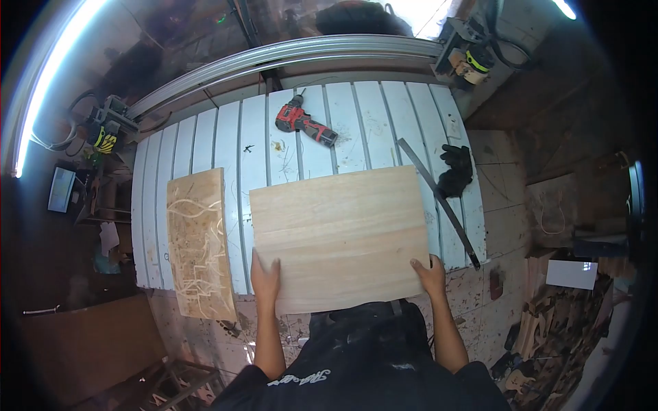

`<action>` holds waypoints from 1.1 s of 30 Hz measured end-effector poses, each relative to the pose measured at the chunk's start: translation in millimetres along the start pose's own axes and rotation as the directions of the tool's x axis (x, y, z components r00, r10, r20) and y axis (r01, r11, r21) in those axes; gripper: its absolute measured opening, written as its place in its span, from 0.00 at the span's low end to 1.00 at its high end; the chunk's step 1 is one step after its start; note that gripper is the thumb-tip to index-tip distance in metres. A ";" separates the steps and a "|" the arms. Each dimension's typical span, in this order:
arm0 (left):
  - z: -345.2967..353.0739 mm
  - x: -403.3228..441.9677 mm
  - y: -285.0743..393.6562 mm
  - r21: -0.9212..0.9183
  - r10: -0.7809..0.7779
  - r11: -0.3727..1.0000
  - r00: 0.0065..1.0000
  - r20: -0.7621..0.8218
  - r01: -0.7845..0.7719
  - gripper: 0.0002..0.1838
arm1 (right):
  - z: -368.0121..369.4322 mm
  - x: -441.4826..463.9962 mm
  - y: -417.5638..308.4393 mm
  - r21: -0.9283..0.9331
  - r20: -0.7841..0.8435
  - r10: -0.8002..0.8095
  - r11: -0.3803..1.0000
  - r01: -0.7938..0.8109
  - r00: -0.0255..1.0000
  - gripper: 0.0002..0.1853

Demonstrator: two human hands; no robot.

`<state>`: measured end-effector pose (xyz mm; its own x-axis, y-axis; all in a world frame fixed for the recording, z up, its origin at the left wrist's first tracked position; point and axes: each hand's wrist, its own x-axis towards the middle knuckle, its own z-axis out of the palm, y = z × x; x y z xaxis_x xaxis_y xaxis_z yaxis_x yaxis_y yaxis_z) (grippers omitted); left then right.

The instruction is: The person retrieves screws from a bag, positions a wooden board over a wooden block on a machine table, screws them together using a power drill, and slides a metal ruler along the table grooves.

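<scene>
A broad, pale wooden panel (pixel 339 236) lies in front of me, its near edge close to my waist. My left hand (pixel 266 274) grips its left edge, thumb on top and the other fingers hidden at the side. At the right edge, my right hand (pixel 430 274) holds the panel in the same way. Left of the panel is a narrower board (pixel 199 243) with pale curved marks. Beyond the panel, a red and black cordless drill (pixel 305 125) rests on the slatted white table (pixel 236 147).
A dark metal strip (pixel 445 205) lies diagonally at the table's right, beside a black glove (pixel 456 171). An aluminium rail (pixel 288 58) spans the far side, with machine units (pixel 471 65) at its ends. Wood offcuts (pixel 541 322) are piled on the right.
</scene>
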<state>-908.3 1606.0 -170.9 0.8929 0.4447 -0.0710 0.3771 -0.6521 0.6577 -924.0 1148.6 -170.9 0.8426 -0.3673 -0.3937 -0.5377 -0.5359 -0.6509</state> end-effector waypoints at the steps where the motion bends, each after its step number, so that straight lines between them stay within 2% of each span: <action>1: -7.7 -21.7 1.0 -0.034 -0.069 0.997 0.998 0.015 0.069 0.41 | -3.0 -2.2 -0.4 0.001 -0.007 -0.001 1.000 0.001 1.000 0.36; 2: -10.5 -39.6 -7.5 -0.038 -0.064 0.997 0.998 0.015 0.065 0.41 | -4.2 -6.8 -5.2 0.036 -0.030 0.029 0.999 -0.028 0.999 0.35; 4: -17.3 -66.8 -26.4 -0.015 -0.344 0.938 0.934 0.092 0.347 0.42 | -5.2 -12.4 0.5 0.068 -0.052 0.063 0.996 -0.059 0.997 0.35; 5: -16.0 -75.1 -33.2 -0.015 -0.347 0.937 0.933 0.095 0.349 0.42 | -2.5 -11.9 8.7 0.115 -0.029 0.082 0.990 -0.078 0.996 0.35; 8: -6.7 -95.7 -50.5 -0.397 -0.516 0.760 0.849 0.113 0.515 0.42 | -7.9 -15.8 8.2 0.177 0.039 0.119 0.976 -0.125 0.992 0.36; 10: -9.5 -97.9 -44.1 -0.411 -0.523 0.747 0.844 0.121 0.522 0.42 | -11.5 -22.8 5.2 0.198 0.088 0.125 0.970 -0.140 0.988 0.36; 12: -14.5 -102.3 -44.5 -0.432 -0.523 0.737 0.844 0.123 0.520 0.43 | -14.2 -25.0 2.7 0.218 0.053 0.049 0.974 -0.059 0.997 0.35; 14: -20.5 -108.2 -50.0 -0.419 -0.447 0.783 0.884 0.138 0.461 0.40 | -29.7 -26.5 -0.7 0.248 0.068 0.012 0.968 -0.028 0.998 0.34; 15: -32.4 -114.8 -33.8 -0.420 -0.450 0.782 0.883 0.133 0.461 0.40 | -41.9 -30.4 -4.5 0.270 0.081 -0.012 0.963 -0.011 0.997 0.32; 17: -67.2 -126.3 17.9 -0.537 -0.340 0.739 0.914 0.224 0.406 0.35 | -75.9 -40.9 -25.7 0.248 0.119 -0.045 0.969 0.014 0.992 0.31; 18: -75.6 -130.2 14.7 -0.540 -0.344 0.728 0.906 0.245 0.422 0.30 | -94.4 -45.9 -39.4 0.246 0.183 -0.059 0.969 0.012 0.981 0.30; 20: -103.9 -140.9 30.1 -0.524 -0.386 0.716 0.887 0.252 0.460 0.30 | -129.4 -59.0 -66.1 0.247 0.250 -0.081 0.969 0.018 0.965 0.30; 22: -135.5 -151.5 52.7 -0.508 -0.430 0.702 0.865 0.258 0.500 0.30 | -159.7 -71.9 -88.5 0.099 0.197 -0.216 0.975 0.199 0.956 0.32; 23: -150.2 -155.7 64.4 -0.515 -0.423 0.704 0.871 0.247 0.488 0.29 | -171.0 -72.8 -91.3 0.101 0.199 -0.225 0.973 0.208 0.954 0.32; 25: -171.4 -157.2 72.8 -0.528 -0.415 0.707 0.881 0.228 0.470 0.29 | -192.9 -71.1 -93.1 0.192 0.202 -0.355 0.928 0.318 0.913 0.37; 26: -182.1 -155.9 70.8 -0.538 -0.333 0.747 0.920 0.206 0.391 0.29 | -202.0 -72.2 -100.1 0.195 0.204 -0.363 0.925 0.326 0.909 0.37; 27: -190.6 -156.3 73.5 -0.547 -0.246 0.779 0.952 0.181 0.306 0.30 | -211.0 -72.0 -110.1 0.372 0.239 -0.457 0.858 0.354 0.857 0.40; 28: -194.1 -150.9 97.1 -0.563 -0.186 0.802 0.979 0.080 0.198 0.35 | -215.4 -67.7 -118.3 0.539 0.253 -0.551 0.763 0.358 0.795 0.43; 29: -193.2 -138.7 102.4 -0.564 -0.184 0.803 0.980 0.070 0.191 0.35 | -215.2 -57.0 -124.6 0.543 0.253 -0.560 0.757 0.363 0.789 0.43; 31: -185.7 -111.3 105.5 -0.555 -0.107 0.831 0.989 -0.098 0.035 0.41 | -210.5 -27.1 -138.6 0.532 0.178 -0.741 0.626 0.570 0.647 0.44; 32: -182.1 -94.6 104.0 -0.557 -0.100 0.830 0.989 -0.110 0.022 0.41 | -199.1 -11.4 -145.0 0.535 0.171 -0.750 0.615 0.579 0.639 0.44; 33: -178.5 -75.0 99.5 -0.606 -0.060 0.794 0.987 -0.149 -0.043 0.41 | -180.6 5.6 -149.8 0.608 0.071 -0.709 0.588 0.534 0.701 0.41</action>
<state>-981.6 1617.4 33.7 0.8220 0.5695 0.0017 0.1123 -0.1650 0.9799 -843.8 1089.5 41.6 0.9743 0.1767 0.1396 0.1504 -0.0494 -0.9874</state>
